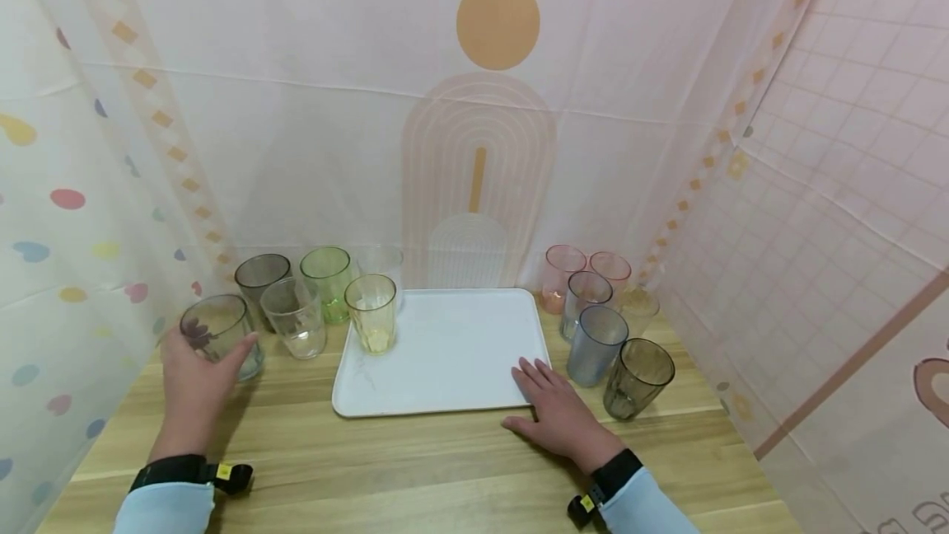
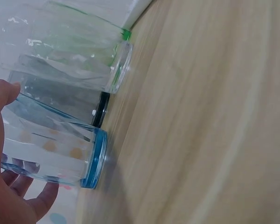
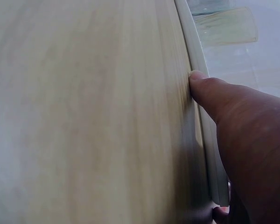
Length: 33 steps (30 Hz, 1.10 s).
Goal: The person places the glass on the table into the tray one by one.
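At the left of the table, my left hand grips a clear bluish drinking glass, thumb on one side and fingers round the other. In the left wrist view this glass shows a thick blue base; whether it touches the table I cannot tell. My right hand lies with fingers extended over the front right corner of a white rectangular tray. In the right wrist view, the right thumb is against the tray's edge. A pale yellow glass stands upright on the tray's left part.
Behind the left hand stand a dark grey glass, a clear glass, a green glass and another clear one. Right of the tray are several more, including pink, blue-grey and brown glasses. Patterned curtains surround the table.
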Tool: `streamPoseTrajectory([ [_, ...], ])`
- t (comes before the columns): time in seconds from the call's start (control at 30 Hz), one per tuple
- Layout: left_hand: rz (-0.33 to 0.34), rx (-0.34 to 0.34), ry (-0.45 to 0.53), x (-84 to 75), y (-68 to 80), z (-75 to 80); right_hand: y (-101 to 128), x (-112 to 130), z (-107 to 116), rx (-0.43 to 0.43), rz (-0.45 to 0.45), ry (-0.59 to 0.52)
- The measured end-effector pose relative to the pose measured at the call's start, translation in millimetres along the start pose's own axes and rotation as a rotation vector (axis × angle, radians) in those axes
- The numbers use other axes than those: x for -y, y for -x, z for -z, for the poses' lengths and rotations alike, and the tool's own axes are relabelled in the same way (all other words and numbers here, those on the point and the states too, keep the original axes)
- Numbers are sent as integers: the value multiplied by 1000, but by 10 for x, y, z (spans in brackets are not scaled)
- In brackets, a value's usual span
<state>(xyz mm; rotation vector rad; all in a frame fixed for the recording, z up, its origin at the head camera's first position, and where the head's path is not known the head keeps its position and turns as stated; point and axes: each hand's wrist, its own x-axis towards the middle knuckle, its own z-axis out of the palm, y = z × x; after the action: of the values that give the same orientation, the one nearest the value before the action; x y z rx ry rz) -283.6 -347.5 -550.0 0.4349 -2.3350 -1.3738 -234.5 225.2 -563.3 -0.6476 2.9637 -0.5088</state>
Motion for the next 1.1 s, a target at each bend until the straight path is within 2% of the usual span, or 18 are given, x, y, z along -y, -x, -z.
streamPoseTrajectory([
  [0.3,-60,-46,-23,-117,286,-15,17,34,21,-2,3,-15],
  [0.53,-63,-18,-8,-365,541,-78,13,52,39,0,7,-26],
  [0.7,-91,9,50,-533,716,-206,5,54,30,-2,3,-21],
  [0.87,-163,64,84,-646,856,-385,6,59,30,-5,-3,-18],
  [1.1,-242,137,89,-769,975,-679,13,63,37,-6,-4,-13],
])
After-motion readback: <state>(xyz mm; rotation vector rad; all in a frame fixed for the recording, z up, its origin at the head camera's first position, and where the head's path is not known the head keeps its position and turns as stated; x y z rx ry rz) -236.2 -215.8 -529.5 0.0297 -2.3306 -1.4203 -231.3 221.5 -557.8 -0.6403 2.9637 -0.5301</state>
